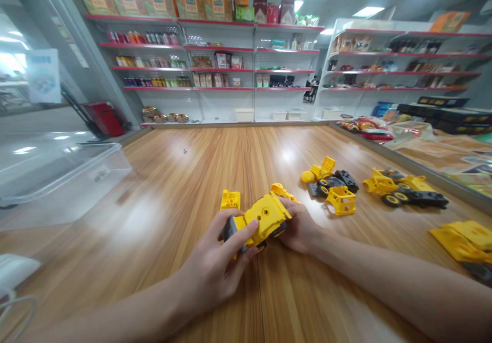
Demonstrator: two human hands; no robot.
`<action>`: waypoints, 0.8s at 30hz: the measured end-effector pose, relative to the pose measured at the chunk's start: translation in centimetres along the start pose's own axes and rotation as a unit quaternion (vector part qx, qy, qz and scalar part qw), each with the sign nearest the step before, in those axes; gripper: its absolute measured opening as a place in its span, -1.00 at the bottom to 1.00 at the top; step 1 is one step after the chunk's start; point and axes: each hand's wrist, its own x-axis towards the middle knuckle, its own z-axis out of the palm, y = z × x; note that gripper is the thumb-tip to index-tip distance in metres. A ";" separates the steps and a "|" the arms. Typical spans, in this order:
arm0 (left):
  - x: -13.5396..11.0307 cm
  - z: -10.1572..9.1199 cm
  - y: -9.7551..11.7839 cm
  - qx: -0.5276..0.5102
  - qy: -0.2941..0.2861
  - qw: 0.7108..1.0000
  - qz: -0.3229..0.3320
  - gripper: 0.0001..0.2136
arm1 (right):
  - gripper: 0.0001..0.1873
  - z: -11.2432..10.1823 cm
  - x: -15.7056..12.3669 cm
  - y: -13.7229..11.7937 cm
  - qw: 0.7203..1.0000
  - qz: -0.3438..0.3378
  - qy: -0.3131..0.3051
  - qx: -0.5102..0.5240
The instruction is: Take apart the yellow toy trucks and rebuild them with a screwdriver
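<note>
Both my hands hold a yellow toy vehicle body [265, 219] with a dark underside, just above the wooden table [172, 189]. My left hand [219, 266] wraps its near end, thumb laid along the yellow side. My right hand [302, 227] grips the far right end, fingers curled behind it. A small yellow cab piece [230, 199] lies just beyond my left fingers. Another yellow part [283, 191] sticks out behind the body.
A heap of yellow and black toy parts [332, 184] lies to the right, another heap [403, 188] further right, and flat yellow pieces [463, 240] at the right edge. A clear plastic bin [57, 174] stands left. Shop shelves [230, 66] line the back.
</note>
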 end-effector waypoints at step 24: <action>-0.6 -0.6 0.1 -0.002 0.101 0.995 0.025 -0.49 | -0.69 1.0 -1.0 0.6 0.994 -0.006 0.025 -0.104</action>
